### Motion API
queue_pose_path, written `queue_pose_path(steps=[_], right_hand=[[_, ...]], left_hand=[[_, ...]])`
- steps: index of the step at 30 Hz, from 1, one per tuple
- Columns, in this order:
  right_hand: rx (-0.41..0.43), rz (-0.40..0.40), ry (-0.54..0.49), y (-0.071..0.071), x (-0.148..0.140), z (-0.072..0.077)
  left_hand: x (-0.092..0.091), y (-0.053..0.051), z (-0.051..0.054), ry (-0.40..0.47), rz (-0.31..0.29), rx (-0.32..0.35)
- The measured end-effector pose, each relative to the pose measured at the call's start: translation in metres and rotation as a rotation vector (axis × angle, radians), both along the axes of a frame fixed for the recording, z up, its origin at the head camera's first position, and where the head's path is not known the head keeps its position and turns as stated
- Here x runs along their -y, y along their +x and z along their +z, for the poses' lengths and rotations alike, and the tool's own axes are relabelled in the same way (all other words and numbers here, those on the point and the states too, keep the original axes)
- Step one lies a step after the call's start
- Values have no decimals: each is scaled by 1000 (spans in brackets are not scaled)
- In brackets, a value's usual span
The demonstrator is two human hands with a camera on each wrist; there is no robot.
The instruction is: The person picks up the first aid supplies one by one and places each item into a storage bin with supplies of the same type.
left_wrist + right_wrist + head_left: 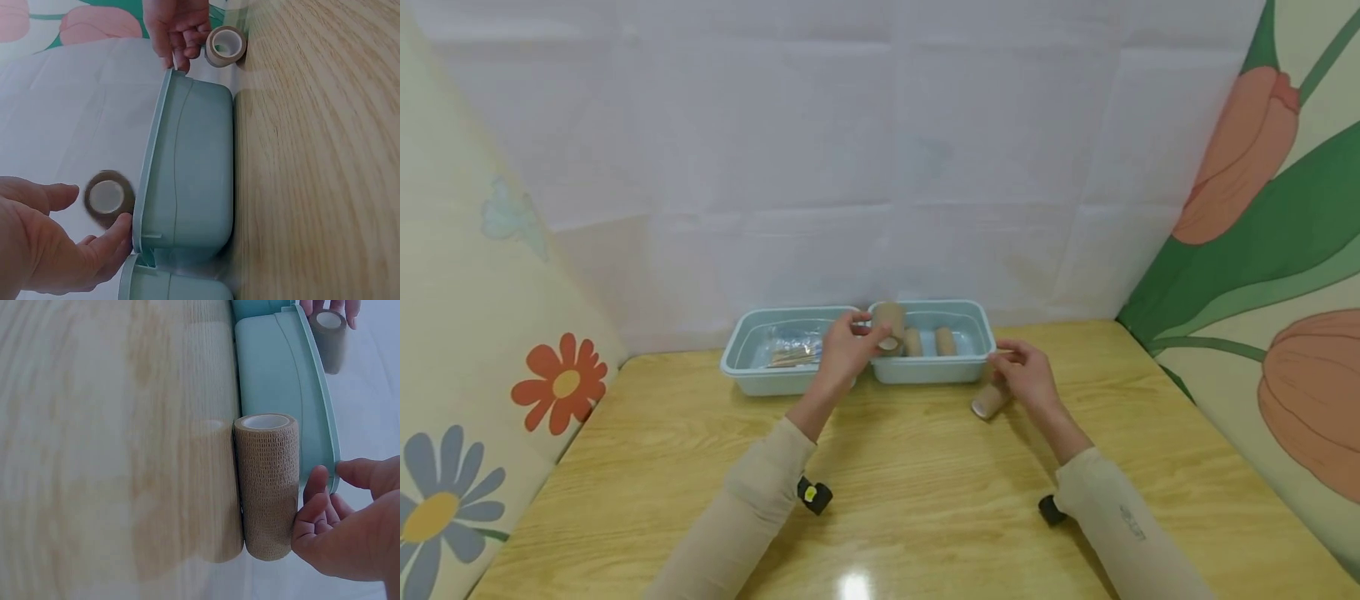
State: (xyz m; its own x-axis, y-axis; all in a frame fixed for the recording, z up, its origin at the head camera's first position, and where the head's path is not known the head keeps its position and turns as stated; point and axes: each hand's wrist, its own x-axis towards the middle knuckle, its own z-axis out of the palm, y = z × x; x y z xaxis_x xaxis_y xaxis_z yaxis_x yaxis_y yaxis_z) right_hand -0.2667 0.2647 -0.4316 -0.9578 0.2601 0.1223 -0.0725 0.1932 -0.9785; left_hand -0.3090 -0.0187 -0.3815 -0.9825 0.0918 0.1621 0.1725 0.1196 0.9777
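My left hand [847,344] is at the left end of the right-hand pale blue plastic bin [928,372]. Beside its fingers, over the bin, is a tan bandage roll [891,318], blurred in the left wrist view, where the thumb [65,195] stands apart from it. At the bin's right end, my right hand [1028,375] pinches the rim between thumb and fingers. Another tan bandage roll [270,487], crinkled with a white core, lies on the table against the bin, close under the right fingers. Two smaller-looking tan rolls [945,342] lie inside the bin.
A second pale blue bin [775,383] stands directly left, holding clear plastic packaging and thin wooden sticks [793,357]. Both bins are near the white sheet [775,167] at the back of the wood-grain table [910,517]. Flower-painted panels [1300,250] flank the table.
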Motion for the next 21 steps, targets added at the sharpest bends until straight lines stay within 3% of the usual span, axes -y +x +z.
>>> queue_pose_path(steps=[8,17,21], right_hand=[[-2,20,-24,0,-1,2],[-11,18,-24,2,-1,2],[-11,13,-2,2,-1,1]], left_hand=[[-3,1,1,-104,1,7],[-7,7,4,-249,-51,-72],[-7,9,2,-274,-110,-119]])
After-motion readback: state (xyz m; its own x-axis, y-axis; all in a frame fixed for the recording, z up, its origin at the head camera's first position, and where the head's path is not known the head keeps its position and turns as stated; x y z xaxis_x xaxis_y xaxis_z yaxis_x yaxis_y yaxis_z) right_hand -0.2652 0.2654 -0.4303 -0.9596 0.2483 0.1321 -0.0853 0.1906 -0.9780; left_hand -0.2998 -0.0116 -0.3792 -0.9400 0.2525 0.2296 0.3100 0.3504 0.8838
